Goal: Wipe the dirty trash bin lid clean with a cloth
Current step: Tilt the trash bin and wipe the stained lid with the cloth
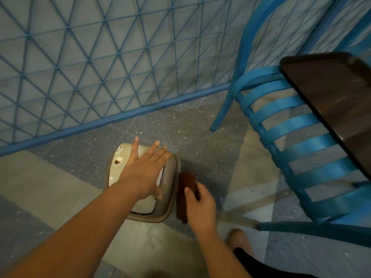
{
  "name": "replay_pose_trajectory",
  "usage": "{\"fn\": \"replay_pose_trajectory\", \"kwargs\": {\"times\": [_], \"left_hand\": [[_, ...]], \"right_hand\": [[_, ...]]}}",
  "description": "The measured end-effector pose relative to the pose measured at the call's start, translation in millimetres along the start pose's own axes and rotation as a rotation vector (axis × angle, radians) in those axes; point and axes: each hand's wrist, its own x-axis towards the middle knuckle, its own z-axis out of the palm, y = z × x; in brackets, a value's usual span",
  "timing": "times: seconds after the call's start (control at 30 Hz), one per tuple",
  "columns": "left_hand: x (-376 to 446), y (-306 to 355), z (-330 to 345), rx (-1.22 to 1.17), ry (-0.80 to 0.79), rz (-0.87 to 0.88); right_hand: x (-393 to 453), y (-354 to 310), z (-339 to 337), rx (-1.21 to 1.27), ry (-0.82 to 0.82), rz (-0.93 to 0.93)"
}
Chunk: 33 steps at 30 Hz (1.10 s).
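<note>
Nearest you, at 6 o'clock, your two bare forearms reach forward over the pale tiled floor (pixel 50 177). Your right hand (pixel 200 205), at about 5 o'clock of the bin, pinches a folded reddish-brown cloth (pixel 185 189) between thumb and curled fingers; the cloth hangs just beside the bin's right edge, and contact with it cannot be told. Your left hand (pixel 146 167) lies flat, fingers straight and spread, across the cream swing lid (pixel 118 163) of a beige plastic trash bin (pixel 170 189) at frame centre. Brown smears show on the lid at its 9 o'clock side, left of your thumb. At 3 o'clock stands a blue slatted chair (pixel 291 125), partly under a dark brown worktop (pixel 331 93). Farthest, from 9 to 1 o'clock, runs a blue wire-mesh fence (pixel 90 67) on a blue base rail.
</note>
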Motion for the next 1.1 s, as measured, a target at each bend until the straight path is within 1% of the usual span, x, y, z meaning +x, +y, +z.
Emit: {"fn": "replay_pose_trajectory", "kwargs": {"times": [0.1, 0.13, 0.17, 0.27, 0.33, 0.43, 0.53, 0.67, 0.77, 0.87, 0.93, 1.0, 1.1], "left_hand": [[-4.4, -7.8, 3.8, 0.017, -0.002, 0.047], [-4.5, -9.0, 4.5, 0.027, -0.001, 0.054], [-3.8, -9.2, 4.2, 0.039, 0.000, 0.059], [-3.9, -7.2, 2.0, 0.083, -0.027, 0.065], [-3.7, -6.9, 2.7, 0.089, -0.029, 0.054], [-3.6, -5.6, 2.7, 0.098, -0.030, 0.042], [-2.8, -4.9, 2.1, 0.092, -0.029, 0.032], [-3.8, -4.3, 0.1, 0.090, -0.037, 0.035], [-4.2, -4.6, 1.3, 0.095, -0.031, 0.027], [-1.8, -5.6, 3.6, 0.112, -0.025, 0.030], [-1.4, -6.4, 4.9, 0.115, -0.018, 0.027], [-1.4, -7.2, 6.3, 0.112, -0.008, 0.030], [-0.4, -9.4, 6.4, 0.100, 0.026, 0.045]], "right_hand": [[-30.0, 4.9, 24.1, -0.070, -0.098, -0.184], [-35.5, 4.6, 29.6, -0.090, -0.116, -0.227], [-33.6, 2.9, 33.1, -0.095, -0.099, -0.259], [-2.5, -12.7, 37.6, -0.107, 0.028, -0.249], [24.3, -28.0, 37.9, -0.133, 0.051, -0.192], [38.5, -31.8, 36.7, -0.243, 0.015, -0.200], [14.0, -8.0, 30.6, -0.306, -0.048, -0.254], [-21.8, 18.3, 30.0, -0.326, -0.105, -0.278], [-2.6, 4.1, 30.3, -0.389, -0.090, -0.312], [34.1, -23.4, 32.2, -0.500, -0.037, -0.291], [43.0, -31.4, 34.7, -0.579, -0.014, -0.294], [31.6, -22.0, 34.1, -0.611, -0.052, -0.322], [-2.5, 6.5, 21.4, -0.601, -0.159, -0.418]]}}
